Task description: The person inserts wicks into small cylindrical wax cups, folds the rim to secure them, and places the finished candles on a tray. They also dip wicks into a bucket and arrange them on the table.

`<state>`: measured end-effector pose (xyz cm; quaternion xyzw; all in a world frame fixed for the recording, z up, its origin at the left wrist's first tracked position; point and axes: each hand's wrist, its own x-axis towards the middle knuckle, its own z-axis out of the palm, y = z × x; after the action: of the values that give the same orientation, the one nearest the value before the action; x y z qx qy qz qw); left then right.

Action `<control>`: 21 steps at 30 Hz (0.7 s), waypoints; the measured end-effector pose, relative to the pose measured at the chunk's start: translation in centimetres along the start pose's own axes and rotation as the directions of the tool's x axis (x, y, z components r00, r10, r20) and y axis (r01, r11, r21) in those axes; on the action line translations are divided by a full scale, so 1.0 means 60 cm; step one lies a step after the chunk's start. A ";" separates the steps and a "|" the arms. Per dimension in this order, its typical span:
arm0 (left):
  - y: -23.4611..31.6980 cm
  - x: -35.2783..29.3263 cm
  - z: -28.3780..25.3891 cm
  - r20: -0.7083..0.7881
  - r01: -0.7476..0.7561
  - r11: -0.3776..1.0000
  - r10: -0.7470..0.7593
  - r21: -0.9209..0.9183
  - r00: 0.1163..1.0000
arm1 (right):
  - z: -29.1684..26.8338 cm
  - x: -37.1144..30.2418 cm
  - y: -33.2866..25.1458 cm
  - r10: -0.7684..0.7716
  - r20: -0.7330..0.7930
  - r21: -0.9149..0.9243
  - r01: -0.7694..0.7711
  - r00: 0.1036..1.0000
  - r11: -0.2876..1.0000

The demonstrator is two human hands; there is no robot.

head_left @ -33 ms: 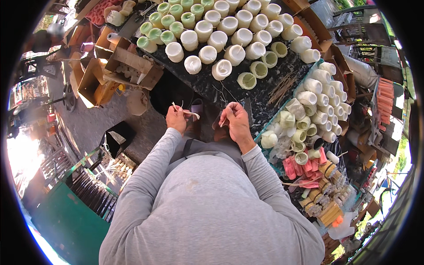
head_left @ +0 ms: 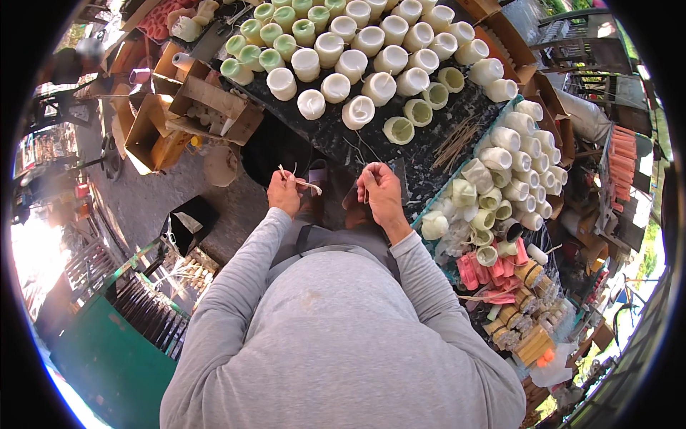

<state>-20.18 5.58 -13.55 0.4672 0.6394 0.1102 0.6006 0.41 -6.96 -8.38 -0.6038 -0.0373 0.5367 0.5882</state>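
My left hand (head_left: 284, 193) is closed on a small bunch of pale wicks (head_left: 309, 186), whose ends stick out past the fingers. A short way to its right, my right hand (head_left: 380, 191) is closed in a pinch by the table's near edge. What it pinches, if anything, is too small to make out. Beyond both hands, white cup-shaped candles (head_left: 358, 113) stand in rows on the dark table (head_left: 314, 139), several with wicks showing on top. Green candles (head_left: 236, 71) stand at the far left of them. Some hollow greenish cups (head_left: 399, 130) sit nearest the right hand.
Thin sticks (head_left: 457, 141) lie on the table's right part. White cups (head_left: 496, 159) are piled on a teal-edged surface at the right, near pink moulded pieces (head_left: 480, 270). Cardboard boxes (head_left: 146, 132) stand at the left. A green panel (head_left: 107, 343) is at lower left.
My right hand has turned a little and its fingers have shifted slightly. The left hand stays nearly in place, holding the wicks.
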 end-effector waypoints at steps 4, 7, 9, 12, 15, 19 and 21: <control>-0.019 0.015 -0.005 0.152 -0.127 0.992 0.121 0.029 0.981 | 0.024 0.100 0.022 -0.317 -0.070 -0.599 0.214 0.946 0.772; -0.020 0.006 0.007 0.176 -0.103 0.994 0.107 -0.030 0.979 | 0.042 0.168 0.044 -0.534 0.001 -0.735 0.363 0.845 0.573; -0.017 -0.001 0.013 0.204 -0.079 0.990 0.101 -0.116 0.974 | 0.047 0.195 0.056 -0.568 0.000 -0.799 0.341 0.823 0.495; -0.016 -0.008 0.015 0.244 -0.122 0.986 0.147 -0.114 0.959 | 0.043 0.209 0.063 -0.536 -0.046 -0.890 0.209 0.843 0.405; -0.021 -0.001 0.022 0.252 -0.090 0.991 0.112 -0.096 0.961 | 0.031 0.208 0.061 -0.297 -0.121 -0.702 0.130 0.947 0.700; -0.019 0.034 0.053 0.308 -0.176 0.980 0.195 -0.089 0.931 | 0.013 0.210 0.048 -0.077 -0.155 -0.533 -0.018 0.985 0.846; -0.012 0.054 0.069 0.324 -0.111 0.972 0.175 -0.208 0.930 | 0.011 0.210 0.039 -0.158 -0.120 -0.642 0.044 0.980 0.765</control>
<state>-16.41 5.84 -17.25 0.4667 0.4769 0.1306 0.7333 3.88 1.27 -17.59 -0.8069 -0.1998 0.4072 0.3782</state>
